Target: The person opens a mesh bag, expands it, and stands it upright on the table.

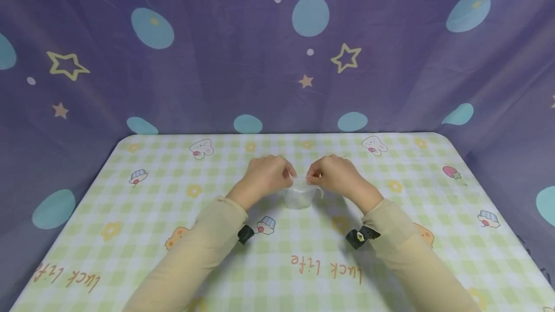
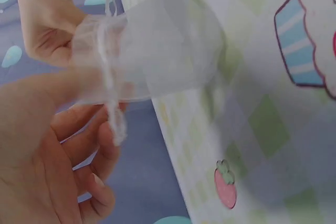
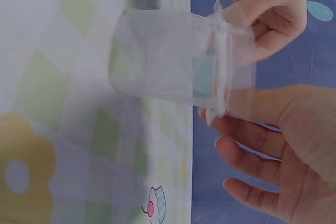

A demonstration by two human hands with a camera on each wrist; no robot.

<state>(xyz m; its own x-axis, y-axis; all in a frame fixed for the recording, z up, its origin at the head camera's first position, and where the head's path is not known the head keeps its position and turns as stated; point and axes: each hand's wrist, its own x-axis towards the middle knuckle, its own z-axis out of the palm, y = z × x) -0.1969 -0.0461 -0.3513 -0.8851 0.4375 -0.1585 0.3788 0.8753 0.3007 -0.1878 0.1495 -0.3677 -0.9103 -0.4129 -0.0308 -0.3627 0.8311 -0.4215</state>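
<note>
A small white see-through drawstring pouch [image 1: 299, 198] stands upright near the table's middle, its mouth upward between both hands. My left hand [image 1: 269, 175] pinches one side of the mouth, and my right hand [image 1: 336, 175] pinches the opposite side. Through the sheer fabric in the left wrist view, the pouch [image 2: 170, 45] shows the left thumb behind the cloth at the rim. A gathered white drawstring [image 3: 223, 66] runs round the neck, just below the mouth. Nothing can be made out inside the pouch.
The table [image 1: 156, 254] wears a green-and-white checked cloth printed with flowers, cupcakes and lettering. Behind its far edge hangs a purple curtain [image 1: 243, 71] with stars and blue ovals. Dark straps [image 1: 363, 237] sit at the wrists.
</note>
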